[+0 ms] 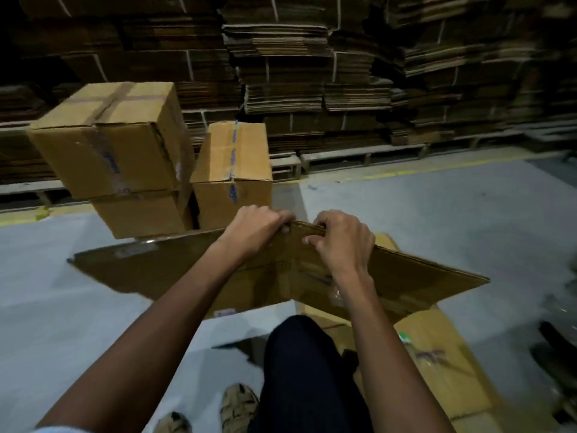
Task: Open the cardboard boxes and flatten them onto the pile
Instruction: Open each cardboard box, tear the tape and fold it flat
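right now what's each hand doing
left hand: closed on the top edge of the opened cardboard box
right hand: closed on the same edge

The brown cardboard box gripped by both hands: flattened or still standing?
Flattened: the brown cardboard box spreads in flat panels, its far edge gripped by left hand and right hand.

floor: grey, yellow line | pallets: wooden | light: dim

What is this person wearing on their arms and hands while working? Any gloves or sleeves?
No gloves: the left hand and right hand are both bare, and so are the forearms. No watch, ring or band shows on either wrist. Only a sliver of pale sleeve appears at the bottom left corner, high up the left arm. Nothing comparable is visible on the right arm within the frame.
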Action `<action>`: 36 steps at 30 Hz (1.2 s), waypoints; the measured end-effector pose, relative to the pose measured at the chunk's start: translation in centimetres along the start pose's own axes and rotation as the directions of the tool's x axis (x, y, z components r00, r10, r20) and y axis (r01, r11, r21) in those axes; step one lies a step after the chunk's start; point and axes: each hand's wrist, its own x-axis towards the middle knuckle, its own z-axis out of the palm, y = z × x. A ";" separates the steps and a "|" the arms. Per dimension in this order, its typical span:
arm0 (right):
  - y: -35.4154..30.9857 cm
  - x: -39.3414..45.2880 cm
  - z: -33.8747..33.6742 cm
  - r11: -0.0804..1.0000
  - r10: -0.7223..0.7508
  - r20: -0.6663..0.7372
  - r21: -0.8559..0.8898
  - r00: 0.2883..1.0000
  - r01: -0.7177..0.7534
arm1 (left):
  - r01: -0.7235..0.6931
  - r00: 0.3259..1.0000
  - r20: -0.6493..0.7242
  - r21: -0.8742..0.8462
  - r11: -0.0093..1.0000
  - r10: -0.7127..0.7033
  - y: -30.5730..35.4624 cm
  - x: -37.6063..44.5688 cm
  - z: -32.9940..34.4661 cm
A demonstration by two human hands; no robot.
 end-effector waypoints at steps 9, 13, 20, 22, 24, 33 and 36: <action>13.1 -0.9 -6.1 0.863 0.473 -0.184 -0.099 0.861 -0.495 | -0.330 0.943 0.050 0.000 0.944 0.330 13.3 13.8 3.5; 17.1 -0.5 -6.7 0.788 0.544 -0.375 -0.079 0.751 -0.610 | -0.517 0.850 -0.072 0.082 0.852 0.522 17.1 18.9 5.4; 19.8 -0.2 -1.8 0.749 0.588 -0.375 -0.083 0.717 -0.658 | -0.670 0.689 -0.247 0.138 0.729 0.681 15.6 20.1 12.3; 19.8 -1.0 1.8 0.748 0.613 -0.245 -0.129 0.752 -0.651 | -0.686 0.698 -0.171 0.121 0.717 0.696 13.8 18.6 15.5; 19.7 -2.2 6.3 0.776 0.621 0.017 -0.149 0.783 -0.613 | -0.653 0.757 0.082 0.081 0.753 0.648 12.0 16.6 18.6; 20.2 -4.7 21.6 0.774 0.528 0.490 0.058 0.694 -0.630 | 0.060 0.732 0.681 -0.090 0.994 0.017 3.4 7.3 27.9; 21.5 -4.8 25.1 0.787 0.507 0.515 0.049 0.691 -0.615 | 0.269 0.697 0.714 -0.168 0.948 -0.071 1.3 5.7 30.6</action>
